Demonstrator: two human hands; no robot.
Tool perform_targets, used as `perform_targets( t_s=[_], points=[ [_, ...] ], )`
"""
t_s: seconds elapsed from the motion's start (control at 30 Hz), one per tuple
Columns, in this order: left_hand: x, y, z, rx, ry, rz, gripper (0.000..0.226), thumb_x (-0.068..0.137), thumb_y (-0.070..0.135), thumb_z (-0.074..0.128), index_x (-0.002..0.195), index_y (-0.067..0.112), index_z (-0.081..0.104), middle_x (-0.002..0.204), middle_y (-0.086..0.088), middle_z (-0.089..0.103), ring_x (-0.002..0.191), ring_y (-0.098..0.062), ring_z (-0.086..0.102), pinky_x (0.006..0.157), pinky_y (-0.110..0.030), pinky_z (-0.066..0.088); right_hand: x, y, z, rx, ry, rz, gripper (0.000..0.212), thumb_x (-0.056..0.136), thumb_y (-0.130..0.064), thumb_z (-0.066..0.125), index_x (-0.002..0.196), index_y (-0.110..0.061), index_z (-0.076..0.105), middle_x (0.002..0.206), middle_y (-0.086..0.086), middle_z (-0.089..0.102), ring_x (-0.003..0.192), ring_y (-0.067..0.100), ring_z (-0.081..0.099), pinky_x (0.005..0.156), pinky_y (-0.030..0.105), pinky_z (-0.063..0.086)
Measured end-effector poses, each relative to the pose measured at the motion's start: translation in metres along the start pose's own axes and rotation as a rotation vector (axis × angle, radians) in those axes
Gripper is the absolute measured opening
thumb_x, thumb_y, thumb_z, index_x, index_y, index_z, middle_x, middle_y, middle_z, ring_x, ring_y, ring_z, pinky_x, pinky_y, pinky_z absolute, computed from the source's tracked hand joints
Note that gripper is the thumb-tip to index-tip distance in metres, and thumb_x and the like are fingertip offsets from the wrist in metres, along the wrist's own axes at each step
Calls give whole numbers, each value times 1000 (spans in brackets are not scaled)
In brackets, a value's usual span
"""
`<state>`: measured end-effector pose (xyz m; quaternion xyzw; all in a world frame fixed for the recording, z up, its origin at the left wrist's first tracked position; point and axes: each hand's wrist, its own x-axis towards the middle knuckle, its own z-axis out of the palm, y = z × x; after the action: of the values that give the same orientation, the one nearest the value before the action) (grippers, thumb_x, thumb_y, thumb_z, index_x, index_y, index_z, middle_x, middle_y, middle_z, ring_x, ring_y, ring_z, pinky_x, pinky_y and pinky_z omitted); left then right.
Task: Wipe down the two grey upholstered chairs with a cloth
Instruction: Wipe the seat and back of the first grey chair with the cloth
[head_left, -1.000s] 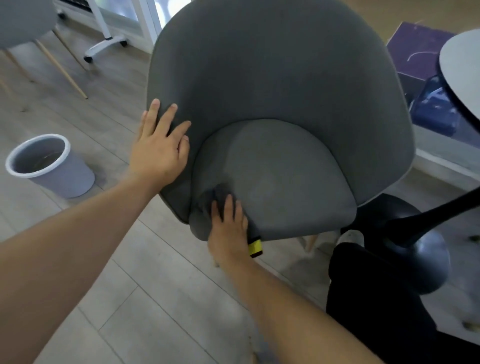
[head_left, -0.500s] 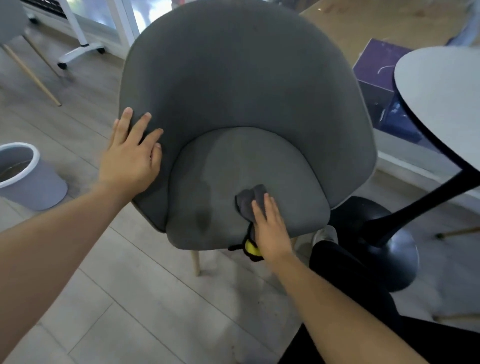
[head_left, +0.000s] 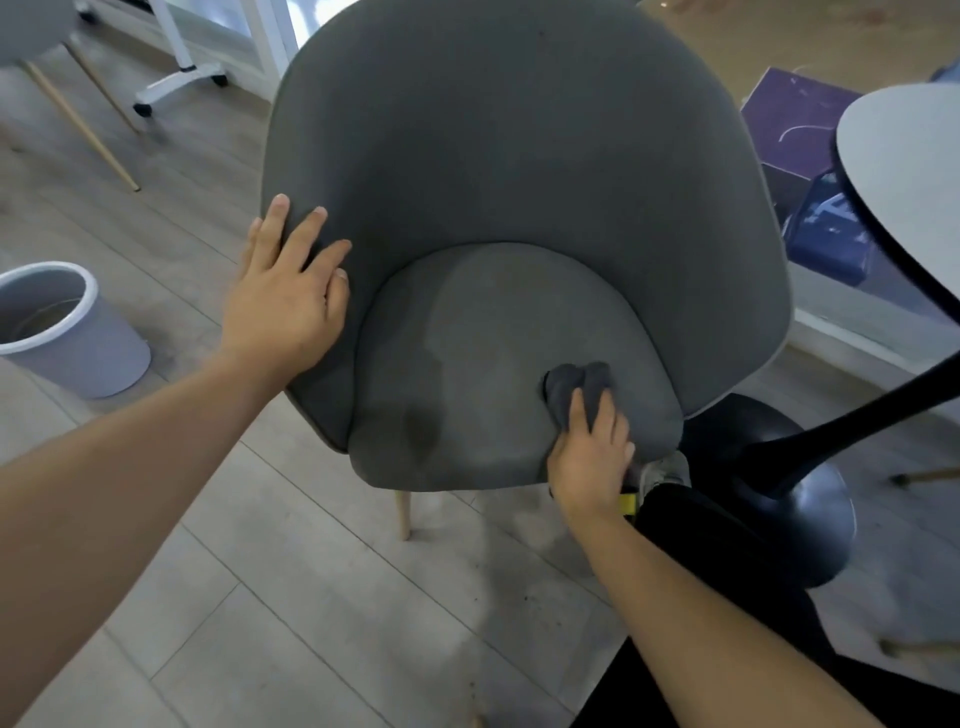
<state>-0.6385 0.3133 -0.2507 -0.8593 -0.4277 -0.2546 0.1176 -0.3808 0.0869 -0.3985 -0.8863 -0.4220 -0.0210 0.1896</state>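
Two grey chairs show. One chair (head_left: 519, 156) fills the middle, its top edge cut off by the frame, and only one wooden leg (head_left: 402, 512) shows under the seat (head_left: 493, 322). The second chair (head_left: 26, 26) is in the top left corner, mostly cut off: a bit of shell and two thin legs.

One cloth (head_left: 571, 387), dark grey and hard to tell from the fabric, lies bunched on the front right of the seat. Part of it is hidden under the right hand (head_left: 592, 462), and a yellow tag (head_left: 628, 503) peeks out beside the wrist. That hand lies on top, fingers straight and close together, pressing the cloth down; its thumb is hard to make out. The left hand (head_left: 285, 301) rests flat on the chair's left side, fingers spread, holding nothing.

One dark patch (head_left: 421, 426) marks the seat's front left. One bin (head_left: 67, 332) stands on the floor to the left, cut by the frame. One round table (head_left: 909, 171) is cut off at right, its black base (head_left: 800, 499) just beside the chair. One purple box (head_left: 789, 114) lies behind, partly hidden by the table. One white wheeled stand (head_left: 182, 78) shows only its foot
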Motion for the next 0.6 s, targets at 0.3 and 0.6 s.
perform_targets(
  t_s=[0.3, 0.6],
  points=[
    [-1, 0, -3, -51, 45, 20, 44, 106, 30, 35, 137, 12, 61, 156, -11, 44, 152, -37, 21, 125, -51, 16, -31, -127, 28, -33, -279, -661, 78, 71, -19, 68, 144, -27, 42, 152, 11, 34, 134, 33, 36, 107, 47, 35],
    [2, 3, -9, -2, -32, 1, 46, 108, 33, 32, 142, 16, 56, 160, -7, 38, 155, -32, 13, 127, -46, 9, 165, -154, 27, 56, -347, -730, 74, 79, 6, 52, 146, -25, 44, 155, 14, 32, 134, 39, 34, 108, 44, 33]
  ],
)
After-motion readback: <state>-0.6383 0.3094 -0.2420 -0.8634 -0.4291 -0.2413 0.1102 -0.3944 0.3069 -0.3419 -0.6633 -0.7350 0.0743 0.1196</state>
